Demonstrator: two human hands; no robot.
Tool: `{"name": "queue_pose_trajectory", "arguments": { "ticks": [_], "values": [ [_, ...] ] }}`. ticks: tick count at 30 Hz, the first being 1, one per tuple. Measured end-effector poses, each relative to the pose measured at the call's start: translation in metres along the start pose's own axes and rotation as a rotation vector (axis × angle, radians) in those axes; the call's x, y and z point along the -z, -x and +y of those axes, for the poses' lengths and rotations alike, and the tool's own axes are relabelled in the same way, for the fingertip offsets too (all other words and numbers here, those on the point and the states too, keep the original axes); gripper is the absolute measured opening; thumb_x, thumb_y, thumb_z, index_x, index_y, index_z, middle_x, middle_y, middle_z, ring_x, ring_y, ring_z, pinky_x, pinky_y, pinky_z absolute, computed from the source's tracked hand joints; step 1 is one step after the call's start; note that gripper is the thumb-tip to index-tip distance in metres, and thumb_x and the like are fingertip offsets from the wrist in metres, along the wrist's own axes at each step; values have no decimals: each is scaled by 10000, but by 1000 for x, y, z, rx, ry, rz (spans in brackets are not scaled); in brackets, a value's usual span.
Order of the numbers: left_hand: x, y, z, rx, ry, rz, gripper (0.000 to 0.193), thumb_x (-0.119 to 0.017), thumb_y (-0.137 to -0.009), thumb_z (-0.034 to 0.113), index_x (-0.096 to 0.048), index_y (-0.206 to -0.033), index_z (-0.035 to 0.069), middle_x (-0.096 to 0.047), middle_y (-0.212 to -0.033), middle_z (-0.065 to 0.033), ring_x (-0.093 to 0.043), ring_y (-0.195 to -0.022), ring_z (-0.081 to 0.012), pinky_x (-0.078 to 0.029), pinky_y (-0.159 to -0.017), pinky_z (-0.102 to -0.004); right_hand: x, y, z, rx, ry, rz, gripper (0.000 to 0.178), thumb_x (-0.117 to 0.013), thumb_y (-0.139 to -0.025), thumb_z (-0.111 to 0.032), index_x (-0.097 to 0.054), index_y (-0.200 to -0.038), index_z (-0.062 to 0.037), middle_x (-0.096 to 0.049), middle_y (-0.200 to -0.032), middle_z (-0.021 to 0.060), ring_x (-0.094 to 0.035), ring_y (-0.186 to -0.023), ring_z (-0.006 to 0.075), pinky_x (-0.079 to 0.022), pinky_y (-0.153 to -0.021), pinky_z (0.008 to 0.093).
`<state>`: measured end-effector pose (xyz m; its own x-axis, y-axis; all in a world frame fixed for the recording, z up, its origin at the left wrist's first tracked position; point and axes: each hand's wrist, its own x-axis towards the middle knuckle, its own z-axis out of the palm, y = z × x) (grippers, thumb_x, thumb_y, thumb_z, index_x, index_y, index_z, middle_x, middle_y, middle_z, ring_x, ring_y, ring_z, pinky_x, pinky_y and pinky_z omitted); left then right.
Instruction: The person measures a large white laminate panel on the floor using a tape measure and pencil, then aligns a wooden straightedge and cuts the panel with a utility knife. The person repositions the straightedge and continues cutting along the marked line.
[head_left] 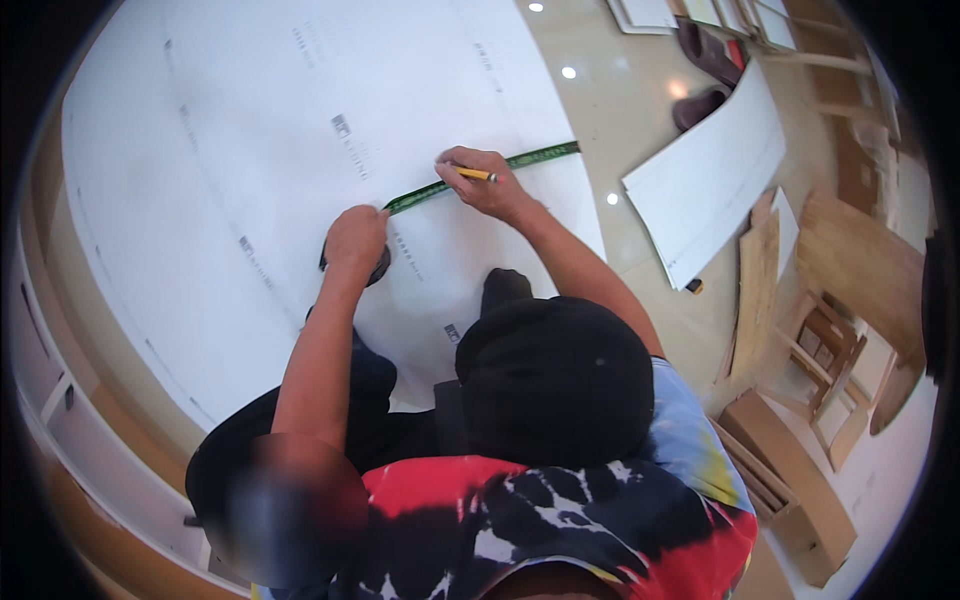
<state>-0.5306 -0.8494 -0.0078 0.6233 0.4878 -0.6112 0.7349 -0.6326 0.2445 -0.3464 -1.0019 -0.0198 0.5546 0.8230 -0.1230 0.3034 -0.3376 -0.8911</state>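
Note:
A large white board [270, 130] with rows of printed marks lies beneath both my hands. The green blade of a tape measure [545, 155] stretches across it from my left hand [355, 238] to the board's right edge. My left hand is closed on the tape measure; its case is mostly hidden, though dark parts show around the hand. Between the fingers of my right hand [485, 185] is a yellow pencil [474, 173], gripped over the blade. Its tip is hard to make out, so I cannot tell whether it touches the board.
My knees and a dark-socked foot [505, 288] rest on or over the board's near part. To the right, on shiny tile floor, lie a white panel [715, 180], dark shoes [708, 55], wood offcuts [757, 280], a small wooden frame [825, 365] and a cardboard box [800, 490].

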Motion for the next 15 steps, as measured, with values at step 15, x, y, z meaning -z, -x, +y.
{"name": "queue_pose_trajectory", "arguments": {
  "ticks": [15],
  "values": [
    [-1, 10, 18, 15, -22, -20, 415, -552, -982, 369, -717, -871, 4, -707, -870, -216, -679, -867, -392, -530, -803, -490, 109, 40, 89, -192, 237, 703, 311, -696, -812, -59, -649, -1118, -35, -683, -893, 155, -679, -813, 284, -536, -772, 364]
  ]
}}
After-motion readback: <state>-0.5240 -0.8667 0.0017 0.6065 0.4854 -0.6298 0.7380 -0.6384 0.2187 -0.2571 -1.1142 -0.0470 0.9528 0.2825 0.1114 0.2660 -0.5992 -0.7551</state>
